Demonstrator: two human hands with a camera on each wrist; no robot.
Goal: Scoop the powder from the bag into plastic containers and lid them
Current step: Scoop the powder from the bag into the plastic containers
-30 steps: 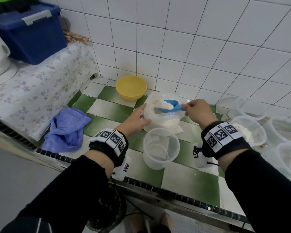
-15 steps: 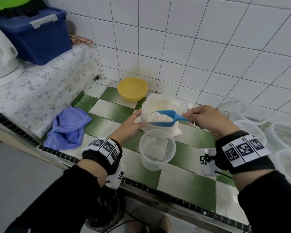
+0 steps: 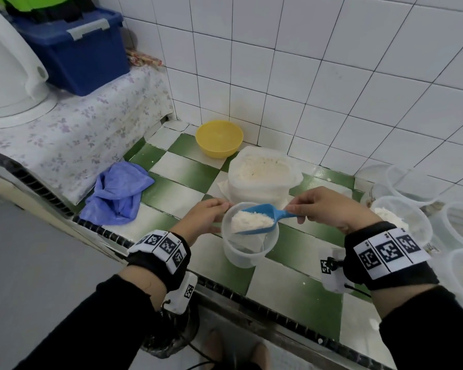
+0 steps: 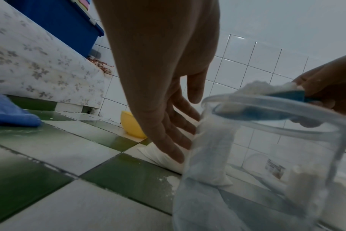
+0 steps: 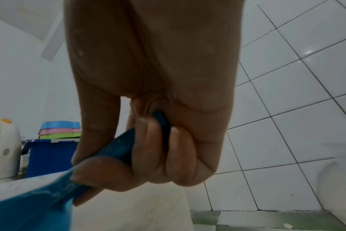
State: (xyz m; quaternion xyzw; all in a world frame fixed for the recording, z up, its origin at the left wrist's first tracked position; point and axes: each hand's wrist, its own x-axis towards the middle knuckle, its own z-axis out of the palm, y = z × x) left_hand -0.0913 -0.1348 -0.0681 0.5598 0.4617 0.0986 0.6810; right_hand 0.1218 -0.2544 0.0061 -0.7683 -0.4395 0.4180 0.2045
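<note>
An open clear bag of white powder (image 3: 262, 172) stands at the back of the green-and-white tiled counter. In front of it is a clear plastic container (image 3: 249, 249), also seen close up as the container (image 4: 267, 156). My right hand (image 3: 326, 206) grips the handle of a blue scoop (image 3: 262, 210) heaped with powder, held over the container's mouth. The right wrist view shows its fingers (image 5: 148, 156) curled round the scoop (image 5: 30, 195). My left hand (image 3: 203, 217) lies beside the container's left wall, its fingers (image 4: 168, 137) straight.
A yellow bowl (image 3: 219, 138) sits by the wall behind the bag. A blue cloth (image 3: 115, 193) lies left. A container holding powder (image 3: 401, 222) and several clear containers (image 3: 412, 180) crowd the right. A blue bin (image 3: 72, 54) stands on the raised, cloth-covered surface.
My right hand lifted the loaded scoop out of the bag and brought it toward me over the container. My left hand let go of the bag and moved to the container's side.
</note>
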